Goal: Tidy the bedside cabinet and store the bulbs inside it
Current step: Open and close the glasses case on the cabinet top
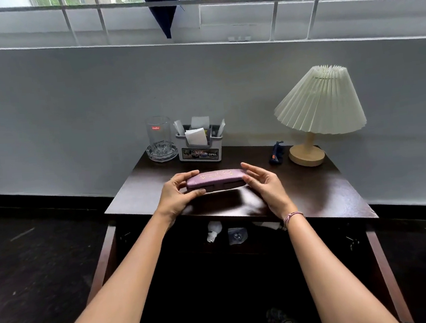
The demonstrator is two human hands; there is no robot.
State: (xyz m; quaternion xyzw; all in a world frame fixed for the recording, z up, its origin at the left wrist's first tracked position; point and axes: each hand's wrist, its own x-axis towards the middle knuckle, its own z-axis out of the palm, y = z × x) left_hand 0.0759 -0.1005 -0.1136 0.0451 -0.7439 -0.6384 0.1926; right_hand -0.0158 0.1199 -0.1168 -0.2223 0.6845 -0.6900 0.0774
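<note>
Gripping the left end of a mauve oblong hard case [215, 178] with the left hand [178, 194], fingers curled over its top and thumb along its front. Cupping the case's right end with the right hand [264, 183], fingers nearly straight and only lightly bent, not clenched; pink thread bracelet [291, 217] on that wrist. Case level, over the middle of the dark brown wooden bedside cabinet [313, 190]; cannot tell whether touching the top.

In the open space under the cabinet top, near its front edge: 3 bulbs [213, 230], 2 white and 1 clear between them, lying apart.

At the back of the top, left: clear glass tumbler [159, 132] standing in a cut-glass ashtray [162, 154], just beside a grey plastic organiser [200, 153] stuffed with white papers. At the right: table lamp [318, 104] with cream pleated shade and round wooden base, a small dark blue object [276, 154] just beside the base.
</note>
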